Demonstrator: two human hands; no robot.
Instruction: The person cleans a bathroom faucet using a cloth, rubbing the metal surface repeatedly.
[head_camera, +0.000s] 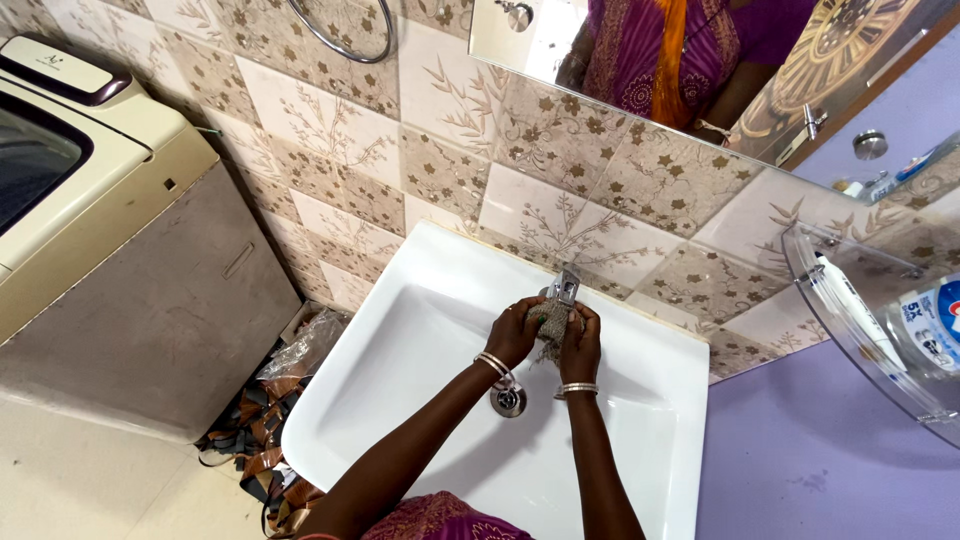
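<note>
Hands meet at the tap (565, 285): left hand (515, 332) and right hand (580, 340) both clench a grey scrubber (549, 322). It may slip down to the drain (508, 400) just below if the grip loosens.

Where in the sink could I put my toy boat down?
The basin is bare left of the drain, and also right of it toward the purple wall. Under the tap it is crowded: both hands hold a scrubber.

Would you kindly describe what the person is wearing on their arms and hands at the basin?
Both forearms are bare, with no sleeves reaching them. The left hand has thin silver-coloured bangles at the wrist, and the right hand has a similar silver-coloured bangle. No gloves or rings can be made out. A purple patterned garment shows at the bottom edge.
</note>
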